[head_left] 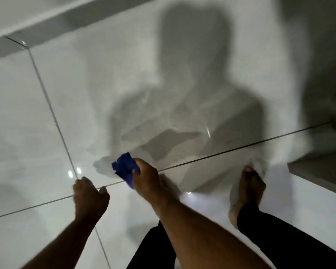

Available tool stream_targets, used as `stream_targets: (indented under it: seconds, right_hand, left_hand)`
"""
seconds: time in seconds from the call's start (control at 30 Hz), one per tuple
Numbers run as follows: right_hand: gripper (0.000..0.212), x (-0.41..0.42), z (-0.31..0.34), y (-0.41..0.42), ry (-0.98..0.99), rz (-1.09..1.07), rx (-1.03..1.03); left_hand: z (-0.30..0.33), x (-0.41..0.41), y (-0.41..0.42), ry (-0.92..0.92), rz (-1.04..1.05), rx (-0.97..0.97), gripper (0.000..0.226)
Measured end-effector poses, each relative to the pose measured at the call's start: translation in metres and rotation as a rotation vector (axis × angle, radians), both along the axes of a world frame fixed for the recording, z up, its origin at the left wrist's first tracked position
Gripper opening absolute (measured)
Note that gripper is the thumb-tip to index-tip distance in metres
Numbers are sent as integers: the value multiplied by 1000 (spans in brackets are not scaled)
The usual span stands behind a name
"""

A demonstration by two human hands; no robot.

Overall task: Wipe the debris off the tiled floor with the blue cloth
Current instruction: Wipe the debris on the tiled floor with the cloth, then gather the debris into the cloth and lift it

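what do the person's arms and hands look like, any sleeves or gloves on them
Both forearms are bare right up to the bottom frame edge, with no sleeves in view. The left hand and right hand wear no gloves, and no rings, watch or bands show, though motion blur softens fine detail. The fingers are bare too.

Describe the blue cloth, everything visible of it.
The blue cloth is deep blue, soft-looking fabric, bunched into a crumpled wad. The right hand grips it from behind, covering its near side. It sits low at the tiled floor, by a grout line; blur hides whether it touches the tile.
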State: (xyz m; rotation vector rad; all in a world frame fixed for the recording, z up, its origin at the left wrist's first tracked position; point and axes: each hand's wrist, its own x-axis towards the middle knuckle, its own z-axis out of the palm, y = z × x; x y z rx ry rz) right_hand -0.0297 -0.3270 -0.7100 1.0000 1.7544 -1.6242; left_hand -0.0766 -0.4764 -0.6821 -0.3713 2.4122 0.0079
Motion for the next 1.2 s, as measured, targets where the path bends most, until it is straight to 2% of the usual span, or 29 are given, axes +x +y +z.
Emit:
stream_targets:
  seconds: [0.07,0.1,0.17,0.23,0.3,0.33,0.4,0.53,0.6,0.7,0.8,0.87,0.93,1.0,1.03,1.1,1.2]
  right_hand:
    - [39,9,62,19,2,-33,48]
    - [40,12,98,32,5,-43,70]
    - [40,17,171,56,47,-84,91]
    - [41,19,260,82,143,-74,217]
    - [44,23,348,103,262,-1,380]
    - [47,26,384,110,310,50,450]
    - [51,26,463,128,393,150,573]
    - [57,24,584,164,540,353,706]
    - [64,29,626,177,568,418,712]
    - [64,33,670,194,641,304,623]
    - [61,35,704,216,670,-94,547]
    - [70,37,720,234,590,-353,324]
    - [78,47,728,257,550,-486,-51]
    - [67,61,739,277,604,-373,-347]
    - [61,70,747,285,630,-319,-398]
    - [58,90,762,302,598,-349,-351]
    - [52,120,782,331,559,-441,-26]
  left_hand:
    - [60,-11,28,-29,154,228,20]
    - [95,-18,46,-41,260,346,14]
    - [166,-28,89,-103,480,576,13]
    - [249,-40,129,-189,592,721,18]
    - [334,-50,162,-284,691,818,38]
    - [370,-53,174,-328,694,869,49]
    - [451,-59,194,-363,569,971,52]
    - [581,-58,213,-261,297,1121,28]
    - [628,-55,217,-202,213,1185,27]
    - [676,-58,228,-157,100,1249,27]
    - [710,-59,243,-163,3,1300,23]
    - [725,-59,253,-219,-67,1332,24]
    - [739,-54,264,-309,-124,1380,28]
    - [749,-47,277,-400,-190,1415,32]
    - [754,-42,286,-439,-227,1429,33]
    - [760,-29,307,-480,-274,1449,35]
    - [765,-5,347,-420,-324,1433,40]
